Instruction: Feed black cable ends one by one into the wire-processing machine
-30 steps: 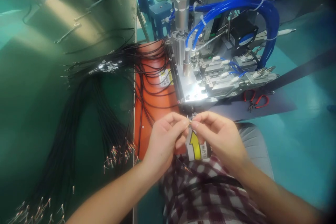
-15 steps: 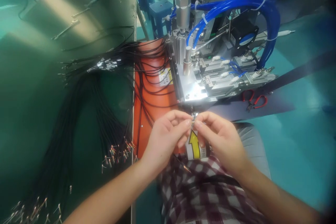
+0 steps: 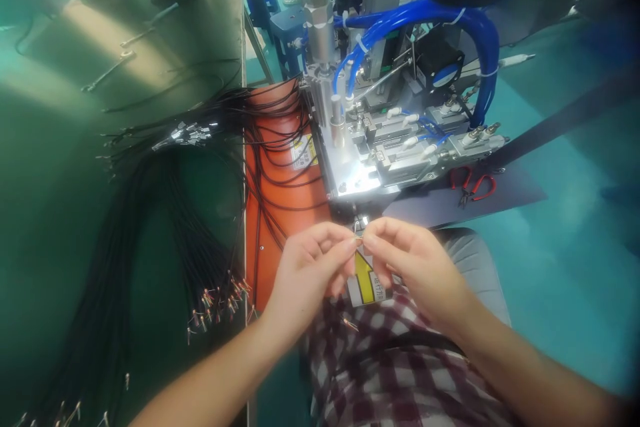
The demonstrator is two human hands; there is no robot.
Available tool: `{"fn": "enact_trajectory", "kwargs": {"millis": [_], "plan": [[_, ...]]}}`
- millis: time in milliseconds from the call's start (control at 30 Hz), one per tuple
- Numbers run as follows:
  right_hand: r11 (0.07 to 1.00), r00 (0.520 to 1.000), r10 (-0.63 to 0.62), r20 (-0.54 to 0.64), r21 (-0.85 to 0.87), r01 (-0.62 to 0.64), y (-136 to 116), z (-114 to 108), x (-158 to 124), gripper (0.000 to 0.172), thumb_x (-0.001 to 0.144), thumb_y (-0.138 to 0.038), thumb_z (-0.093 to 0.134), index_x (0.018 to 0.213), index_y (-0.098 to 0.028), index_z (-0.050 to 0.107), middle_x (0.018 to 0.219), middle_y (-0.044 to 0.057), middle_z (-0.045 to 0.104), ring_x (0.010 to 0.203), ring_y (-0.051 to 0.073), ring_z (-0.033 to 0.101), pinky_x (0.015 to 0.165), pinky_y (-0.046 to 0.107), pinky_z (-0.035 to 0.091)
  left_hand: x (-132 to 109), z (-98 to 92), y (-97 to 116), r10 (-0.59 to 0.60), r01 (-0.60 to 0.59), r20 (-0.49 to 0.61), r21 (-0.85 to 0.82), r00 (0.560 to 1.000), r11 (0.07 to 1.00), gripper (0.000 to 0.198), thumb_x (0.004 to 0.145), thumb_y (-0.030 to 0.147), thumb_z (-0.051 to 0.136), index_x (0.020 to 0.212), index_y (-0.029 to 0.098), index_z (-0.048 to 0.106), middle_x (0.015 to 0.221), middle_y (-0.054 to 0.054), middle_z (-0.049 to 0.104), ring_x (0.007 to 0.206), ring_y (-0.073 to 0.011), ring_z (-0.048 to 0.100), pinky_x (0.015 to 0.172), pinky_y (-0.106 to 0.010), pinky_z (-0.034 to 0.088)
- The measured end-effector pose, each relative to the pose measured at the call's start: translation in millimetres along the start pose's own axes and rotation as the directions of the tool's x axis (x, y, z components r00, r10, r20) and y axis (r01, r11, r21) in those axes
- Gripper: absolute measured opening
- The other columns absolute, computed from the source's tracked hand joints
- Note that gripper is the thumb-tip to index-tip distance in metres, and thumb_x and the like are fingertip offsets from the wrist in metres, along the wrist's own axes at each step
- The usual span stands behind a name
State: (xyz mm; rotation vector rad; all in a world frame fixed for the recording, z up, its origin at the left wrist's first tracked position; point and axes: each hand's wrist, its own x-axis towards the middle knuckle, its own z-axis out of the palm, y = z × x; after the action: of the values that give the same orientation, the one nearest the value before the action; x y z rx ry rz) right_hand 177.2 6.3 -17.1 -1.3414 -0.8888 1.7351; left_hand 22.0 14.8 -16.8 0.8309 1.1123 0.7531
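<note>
My left hand (image 3: 313,263) and my right hand (image 3: 413,260) meet fingertip to fingertip in front of the machine. Both are closed in a pinch on thin wires (image 3: 359,238), of which only a small pale bit shows between the fingers. Just below the left hand hangs a stripped cable end (image 3: 351,325) with bare strands, over the checked cloth on my lap. Behind the fingertips is a label with a yellow arrow (image 3: 365,280). Right above them sits a small metal part (image 3: 361,221) at the machine's front edge.
A metal press machine (image 3: 355,173) with blue air hoses (image 3: 425,10) stands ahead. Black cables (image 3: 200,213) run over the orange machine base (image 3: 285,193) and green table. Red-handled pliers (image 3: 470,188) lie at right. A grey stool seat (image 3: 475,273) is beside my lap.
The view has shifted slightly, so the machine appears further left. Both hands keep their pinch, with the fingertips a little closer together and less of the thin wires showing.
</note>
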Motion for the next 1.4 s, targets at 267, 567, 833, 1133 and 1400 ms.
{"fn": "enact_trajectory", "kwargs": {"millis": [267, 567, 833, 1133, 1400], "plan": [[0.967, 0.985, -0.155, -0.081, -0.216, 0.134, -4, -6, 3, 0.016, 0.085, -0.032, 0.062, 0.079, -0.017, 0.061, 0.051, -0.006, 0.049, 0.046, 0.008, 0.042, 0.043, 0.018, 0.033, -1, 4.6, 2, 0.023, -0.016, -0.06, 0.116, 0.998, 0.993, 0.018, 0.082, 0.031, 0.067, 0.077, 0.014, 0.063, 0.052, 0.005, 0.052, 0.039, -0.0021, 0.037, 0.044, -0.016, 0.038], [0.976, 0.985, -0.146, -0.089, -0.175, 0.129, 3, -4, 0, 0.026, 0.078, -0.042, 0.071, 0.076, -0.017, 0.062, 0.055, -0.005, 0.047, 0.049, 0.008, 0.039, 0.044, 0.019, 0.031, -4, 8.6, 2, 0.113, -0.104, -0.07, 0.118, 0.991, 0.987, 0.015, 0.081, 0.025, 0.067, 0.073, 0.014, 0.06, 0.056, 0.004, 0.055, 0.047, -0.0044, 0.046, 0.045, -0.014, 0.039], [0.995, 0.992, -0.068, -0.108, 0.063, 0.075, 6, 1, 1, 0.022, 0.072, -0.035, 0.079, 0.073, -0.019, 0.064, 0.062, -0.004, 0.055, 0.052, 0.008, 0.045, 0.046, 0.016, 0.041, -4, 8.5, -7, 0.21, -0.196, -0.071, 0.164, 0.975, 0.967, 0.011, 0.083, 0.024, 0.065, 0.076, 0.016, 0.061, 0.061, 0.003, 0.058, 0.052, -0.0055, 0.049, 0.048, -0.015, 0.041], [0.991, 0.987, -0.118, -0.108, 0.047, 0.123, 7, 1, -5, 0.015, 0.077, -0.031, 0.074, 0.074, -0.02, 0.064, 0.069, -0.003, 0.059, 0.056, 0.009, 0.051, 0.049, 0.016, 0.045, -5, 8.8, -12, 0.274, -0.263, -0.05, 0.162, 0.96, 0.951, 0.009, 0.085, 0.023, 0.063, 0.079, 0.017, 0.061, 0.064, 0.003, 0.056, 0.056, -0.0058, 0.049, 0.051, -0.015, 0.041], [0.983, 0.978, -0.174, -0.115, 0.042, 0.18, 8, 4, -2, 0.013, 0.077, -0.027, 0.075, 0.072, -0.02, 0.064, 0.07, -0.003, 0.059, 0.06, 0.009, 0.054, 0.055, 0.017, 0.047, -6, 7.3, -15, 0.291, -0.279, -0.034, 0.197, 0.956, 0.94, 0.008, 0.087, 0.023, 0.061, 0.08, 0.017, 0.061, 0.066, 0.004, 0.056, 0.06, -0.0066, 0.05, 0.054, -0.016, 0.04]]}}
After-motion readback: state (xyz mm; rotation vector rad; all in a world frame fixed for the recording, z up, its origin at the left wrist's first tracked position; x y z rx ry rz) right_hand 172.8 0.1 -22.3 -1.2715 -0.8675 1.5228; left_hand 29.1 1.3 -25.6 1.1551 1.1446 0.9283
